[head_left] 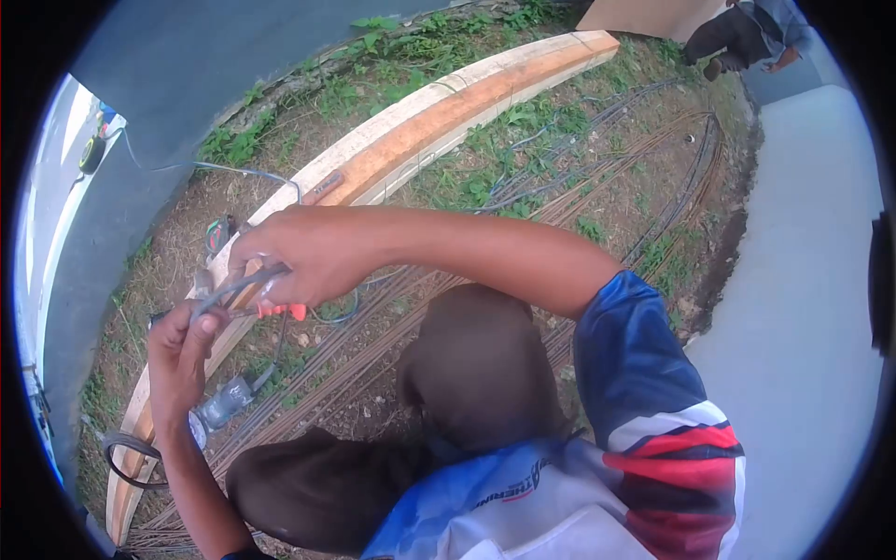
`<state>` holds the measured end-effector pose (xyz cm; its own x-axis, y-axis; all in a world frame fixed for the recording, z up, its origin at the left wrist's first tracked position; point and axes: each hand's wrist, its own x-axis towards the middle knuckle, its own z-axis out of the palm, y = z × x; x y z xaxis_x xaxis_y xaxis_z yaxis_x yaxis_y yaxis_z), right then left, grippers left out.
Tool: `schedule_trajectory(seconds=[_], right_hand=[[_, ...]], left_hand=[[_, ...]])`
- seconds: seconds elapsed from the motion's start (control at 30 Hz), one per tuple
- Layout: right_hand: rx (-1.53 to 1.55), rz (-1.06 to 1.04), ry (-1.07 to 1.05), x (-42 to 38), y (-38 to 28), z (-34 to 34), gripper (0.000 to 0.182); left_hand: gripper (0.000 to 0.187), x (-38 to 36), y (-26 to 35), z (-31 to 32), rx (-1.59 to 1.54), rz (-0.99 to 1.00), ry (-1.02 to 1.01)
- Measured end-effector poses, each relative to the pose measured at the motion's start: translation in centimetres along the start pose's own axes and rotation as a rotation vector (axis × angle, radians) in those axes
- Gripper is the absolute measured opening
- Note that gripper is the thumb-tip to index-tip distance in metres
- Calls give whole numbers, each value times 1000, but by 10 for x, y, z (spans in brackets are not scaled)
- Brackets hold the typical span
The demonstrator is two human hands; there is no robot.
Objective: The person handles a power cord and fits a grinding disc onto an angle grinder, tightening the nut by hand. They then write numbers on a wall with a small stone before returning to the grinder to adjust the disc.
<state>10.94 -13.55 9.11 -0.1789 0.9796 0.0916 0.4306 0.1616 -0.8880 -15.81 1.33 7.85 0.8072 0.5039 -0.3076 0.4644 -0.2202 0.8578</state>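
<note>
A grey cable [227,291] runs bent between my two hands above the timber. My left hand [184,347] pinches one part of it between thumb and fingertips. The fingers of my right hand [313,250] are closed on the cable's other part, palm turned down. Just below the right fingers shows an orange-red handle [287,311]; whether it is held or lies beneath is hidden. Close to my left wrist lies a grey power tool [224,403] with a cord. A dark cable loop [131,459] rests by the left forearm.
Long pale timber beams [448,110] curve across the ground. Thin steel rods [551,198] lie alongside on soil and weeds. A small brown-handled tool [325,187] sits on the timber. Walls [803,280] stand on both sides. Another person [747,37] is at the far right.
</note>
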Motion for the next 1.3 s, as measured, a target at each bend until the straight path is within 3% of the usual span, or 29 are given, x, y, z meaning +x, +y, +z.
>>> schedule_trajectory(seconds=[0.03, 0.1, 0.2, 0.3, 0.4, 0.43, 0.5, 0.63, 0.7, 0.8, 0.83, 0.9, 1.1, 1.2, 1.23, 1.3], right_hand=[[-95, 16, 60, -18, 28, -7, 19], [-216, 426, -54, -69, 59, -47, 17], [-489, 719, 50, -169, 124, -98, 18], [-716, 776, 314, -246, 150, -131, 21], [-608, 778, 563, -238, 132, -127, 26], [-589, 701, 541, -212, 108, -118, 28], [-635, 588, 401, -151, 64, -97, 26], [-588, 61, 222, -43, 13, -46, 24], [-519, -148, 226, -5, -13, -19, 21], [-464, -110, 175, 13, -34, -22, 20], [-304, 47, 104, 8, -37, -30, 23], [-162, 240, -28, -10, -4, -45, 23], [-339, 689, 148, -144, 115, -106, 23], [-319, 634, 396, -168, 126, -117, 24], [-303, 606, 425, -160, 111, -116, 24], [-257, 482, 410, -142, 79, -105, 24]], left_hand=[[32, -3, -18, -11, -45, 29, 111], [31, -18, -61, -33, -184, 17, 295], [31, -46, -130, -54, -529, -84, 507], [35, -61, -173, -55, -633, -312, 944], [50, -73, -168, -55, -146, -541, 564], [62, -71, -166, -65, 129, -613, 457], [62, -50, -105, -46, 368, -174, 647], [68, -5, 60, 6, 483, 383, 350], [59, 15, 91, 42, 481, 597, 306], [50, 12, 94, 26, 57, 8, -24], [39, 10, 78, 23, 138, 81, 102], [38, -3, 33, -7, -99, 98, 214], [42, -82, -106, -87, -733, 17, 570], [48, -108, -117, -83, -2, -433, 565], [54, -105, -117, -78, 344, -443, 415], [57, -88, -78, -55, 707, -244, 456]])
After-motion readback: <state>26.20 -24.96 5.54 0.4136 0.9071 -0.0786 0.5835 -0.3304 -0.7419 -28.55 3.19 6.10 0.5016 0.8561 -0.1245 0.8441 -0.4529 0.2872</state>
